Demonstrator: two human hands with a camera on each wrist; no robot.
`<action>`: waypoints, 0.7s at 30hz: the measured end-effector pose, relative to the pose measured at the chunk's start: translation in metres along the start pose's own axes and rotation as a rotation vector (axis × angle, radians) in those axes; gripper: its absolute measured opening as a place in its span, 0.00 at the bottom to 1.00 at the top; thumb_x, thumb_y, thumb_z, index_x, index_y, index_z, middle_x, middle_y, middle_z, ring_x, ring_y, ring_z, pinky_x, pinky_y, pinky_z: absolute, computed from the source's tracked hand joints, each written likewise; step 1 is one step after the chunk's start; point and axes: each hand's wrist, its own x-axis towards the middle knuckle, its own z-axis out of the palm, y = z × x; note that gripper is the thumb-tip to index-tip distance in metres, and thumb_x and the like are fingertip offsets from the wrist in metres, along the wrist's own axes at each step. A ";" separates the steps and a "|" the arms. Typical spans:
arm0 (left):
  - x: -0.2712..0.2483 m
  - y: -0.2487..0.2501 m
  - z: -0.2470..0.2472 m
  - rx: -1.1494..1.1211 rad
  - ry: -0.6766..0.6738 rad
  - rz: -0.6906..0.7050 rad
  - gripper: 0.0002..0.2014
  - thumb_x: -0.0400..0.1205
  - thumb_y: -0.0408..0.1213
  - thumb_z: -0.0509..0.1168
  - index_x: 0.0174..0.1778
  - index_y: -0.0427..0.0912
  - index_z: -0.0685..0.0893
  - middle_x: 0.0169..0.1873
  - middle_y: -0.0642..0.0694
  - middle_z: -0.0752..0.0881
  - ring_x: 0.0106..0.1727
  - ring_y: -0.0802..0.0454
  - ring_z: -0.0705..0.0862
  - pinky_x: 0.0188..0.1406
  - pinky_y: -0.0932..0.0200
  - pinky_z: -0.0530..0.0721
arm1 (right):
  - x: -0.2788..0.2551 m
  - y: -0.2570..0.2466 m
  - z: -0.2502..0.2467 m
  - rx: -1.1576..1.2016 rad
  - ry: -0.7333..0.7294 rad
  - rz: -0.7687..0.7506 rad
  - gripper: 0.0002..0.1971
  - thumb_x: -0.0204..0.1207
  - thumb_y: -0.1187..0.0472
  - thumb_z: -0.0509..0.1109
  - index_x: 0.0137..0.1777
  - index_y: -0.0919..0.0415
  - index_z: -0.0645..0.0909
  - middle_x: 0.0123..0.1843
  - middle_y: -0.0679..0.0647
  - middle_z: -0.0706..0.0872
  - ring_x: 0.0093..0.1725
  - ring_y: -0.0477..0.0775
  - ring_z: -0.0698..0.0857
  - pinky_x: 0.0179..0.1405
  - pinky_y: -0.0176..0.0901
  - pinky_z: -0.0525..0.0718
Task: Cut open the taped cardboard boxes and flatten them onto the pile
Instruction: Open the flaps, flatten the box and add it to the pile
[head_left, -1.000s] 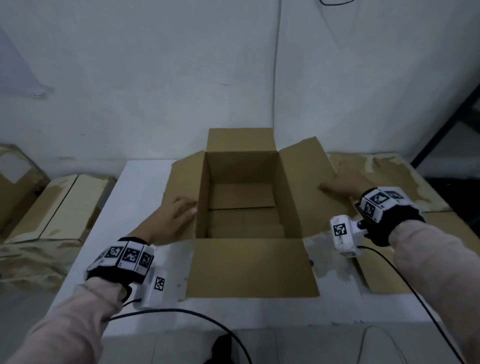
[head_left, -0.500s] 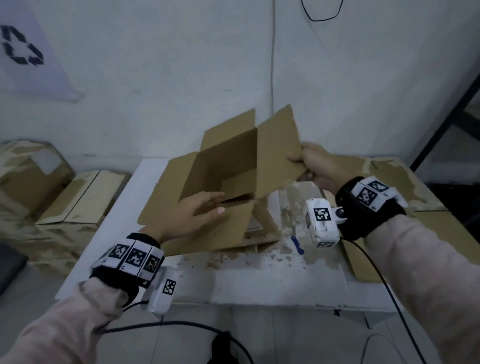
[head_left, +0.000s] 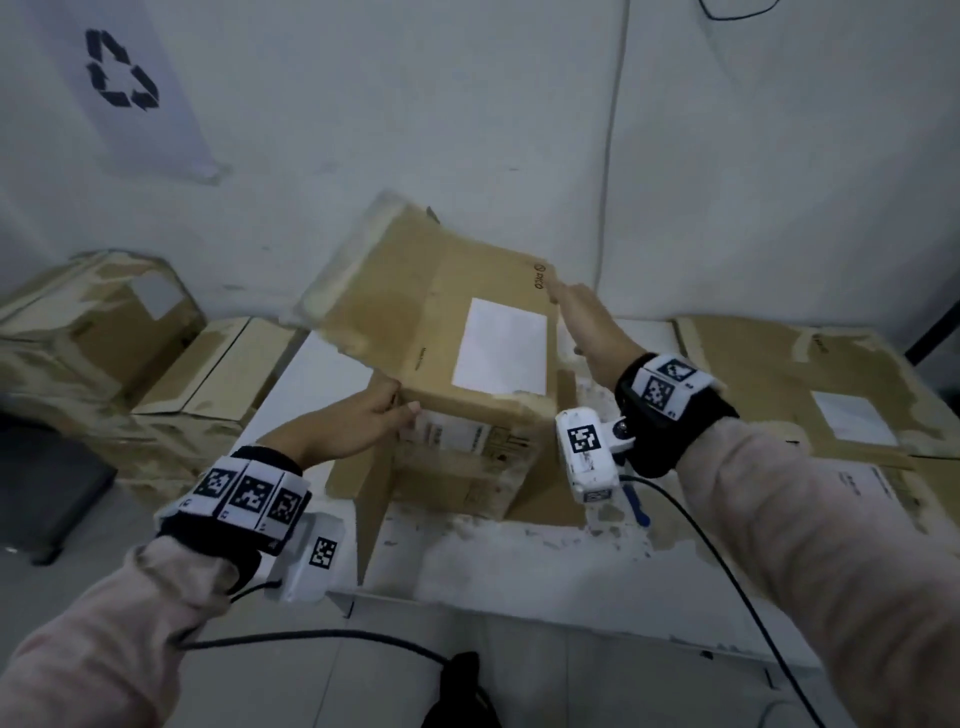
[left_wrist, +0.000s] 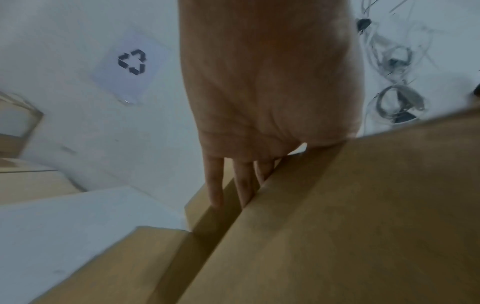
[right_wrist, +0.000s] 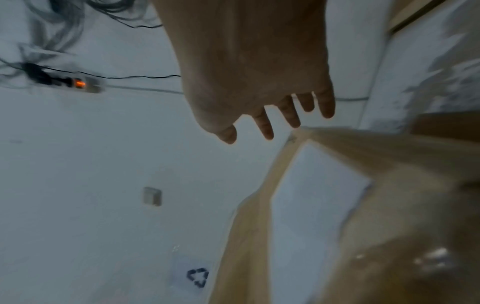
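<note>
An opened cardboard box (head_left: 457, 332) with a white label (head_left: 501, 345) is tipped over above the white table (head_left: 519, 571), its taped underside facing up and its flaps hanging down. My left hand (head_left: 387, 410) grips its near left edge, thumb on top; in the left wrist view the fingers (left_wrist: 215, 185) reach behind the cardboard (left_wrist: 337, 226). My right hand (head_left: 563, 296) is stretched out at the box's far right corner. In the right wrist view its fingers (right_wrist: 267, 127) are straight and spread just above that corner (right_wrist: 389, 205), holding nothing.
Flattened cardboard (head_left: 779, 374) lies in a pile at the right of the table. Taped boxes (head_left: 104, 332) stand stacked on the left beside the table. A blue cutter (head_left: 636, 506) lies on the table under my right wrist. A recycling sign (head_left: 122, 70) hangs on the wall.
The box went from standing open on the table to lifted and rolled over, bottom side up. My left hand took hold of its edge; my right hand let go of the flap.
</note>
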 end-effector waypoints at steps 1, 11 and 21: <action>0.001 -0.007 -0.004 -0.019 0.030 -0.049 0.22 0.88 0.46 0.51 0.78 0.43 0.63 0.74 0.51 0.69 0.67 0.59 0.72 0.62 0.67 0.70 | 0.007 0.015 0.001 -0.005 -0.001 0.050 0.33 0.80 0.37 0.57 0.77 0.60 0.69 0.75 0.58 0.74 0.74 0.60 0.72 0.72 0.60 0.70; 0.006 -0.051 -0.030 -0.202 0.232 -0.213 0.24 0.83 0.55 0.58 0.72 0.47 0.74 0.68 0.52 0.78 0.68 0.52 0.75 0.67 0.54 0.73 | 0.026 0.079 0.030 0.124 -0.322 0.395 0.34 0.77 0.40 0.66 0.79 0.52 0.62 0.69 0.70 0.76 0.62 0.69 0.81 0.63 0.58 0.81; 0.026 -0.047 -0.035 -0.573 0.669 0.018 0.33 0.83 0.45 0.64 0.80 0.50 0.54 0.74 0.50 0.73 0.70 0.59 0.74 0.55 0.72 0.75 | 0.038 0.070 0.007 0.307 -0.007 0.159 0.33 0.62 0.57 0.84 0.66 0.65 0.76 0.61 0.58 0.87 0.53 0.55 0.89 0.44 0.47 0.89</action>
